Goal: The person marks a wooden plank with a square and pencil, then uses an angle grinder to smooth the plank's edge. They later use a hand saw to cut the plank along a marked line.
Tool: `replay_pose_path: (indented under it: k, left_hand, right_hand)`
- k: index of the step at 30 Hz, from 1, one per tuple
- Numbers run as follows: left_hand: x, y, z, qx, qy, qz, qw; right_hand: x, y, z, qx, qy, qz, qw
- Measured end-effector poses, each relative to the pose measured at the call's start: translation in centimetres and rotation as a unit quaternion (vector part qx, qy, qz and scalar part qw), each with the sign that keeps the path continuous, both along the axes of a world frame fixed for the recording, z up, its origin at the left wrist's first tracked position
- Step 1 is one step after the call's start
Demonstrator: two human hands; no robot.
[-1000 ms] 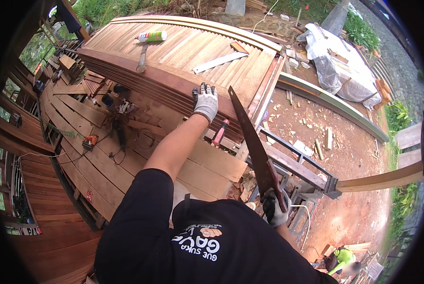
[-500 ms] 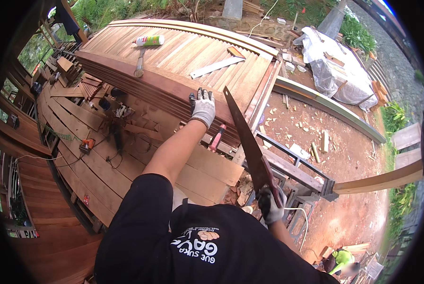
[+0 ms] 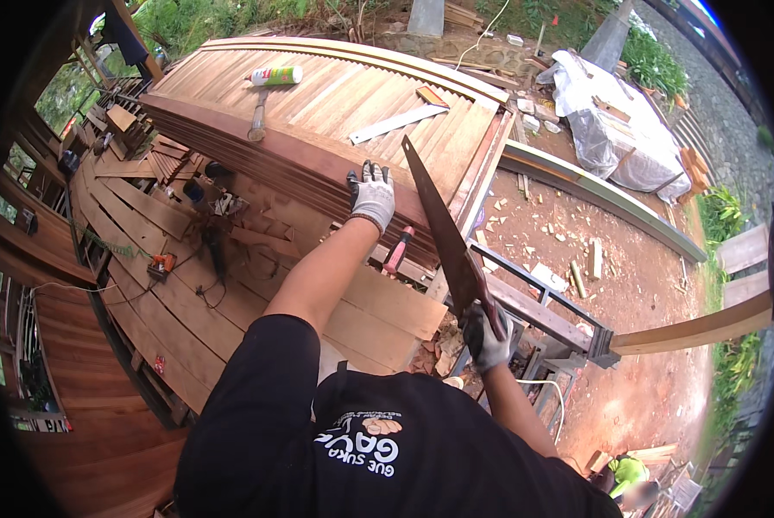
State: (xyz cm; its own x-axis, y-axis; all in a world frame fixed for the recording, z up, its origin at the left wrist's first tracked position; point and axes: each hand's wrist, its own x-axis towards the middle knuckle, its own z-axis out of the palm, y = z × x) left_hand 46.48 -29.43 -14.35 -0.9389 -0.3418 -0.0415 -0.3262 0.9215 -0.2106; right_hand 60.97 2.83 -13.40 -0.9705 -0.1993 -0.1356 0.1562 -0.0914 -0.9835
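My left hand, in a grey-and-black glove, lies with fingers stretched flat on the dark front edge of a louvred wooden panel. My right hand, gloved too, is wrapped round the handle of a handsaw. The rusty brown blade points up and away, crossing over the panel's right end; whether its teeth touch wood I cannot tell. On the panel lie a metal try square with a wooden stock, a white-and-green bottle and a short tool. A pink-and-black handle shows below the front edge.
Loose planks form the floor at left, with an orange power tool and cords. A long beam and wood scraps lie on the dirt at right, before a plastic-covered pile. A person in bright green is at lower right.
My right hand has moved up and forward, with the saw, whose tip now reaches farther over the panel. My left hand stays in place on the panel.
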Motion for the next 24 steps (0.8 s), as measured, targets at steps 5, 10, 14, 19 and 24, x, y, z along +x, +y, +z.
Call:
replay_pose_path:
  k: [5, 10, 14, 19, 24]
  left_hand:
    - [-0.2, -1.6, -0.9, -0.016, 0.035, -0.015, 0.999]
    - [-0.4, -0.5, 0.4, -0.020, 0.004, -0.001, 1.000]
    - [-0.7, -0.4, 0.8, -0.029, 0.009, 0.002, 1.000]
    - [0.3, -1.0, -0.3, -0.030, 0.033, -0.012, 0.999]
    - [-0.5, -0.4, 0.5, -0.017, -0.011, 0.009, 1.000]
  right_hand:
    - [-0.6, -1.1, -1.1, -0.024, 0.005, 0.023, 0.999]
    - [7.6, 7.2, 1.2, 0.115, 0.053, 0.013, 0.992]
    - [0.5, 0.9, -0.3, 0.052, 0.009, 0.010, 0.999]
    - [-2.7, -2.3, -0.4, -0.060, -0.019, 0.023, 0.998]
    - [7.1, 6.3, 0.7, 0.096, 0.126, 0.005, 0.987]
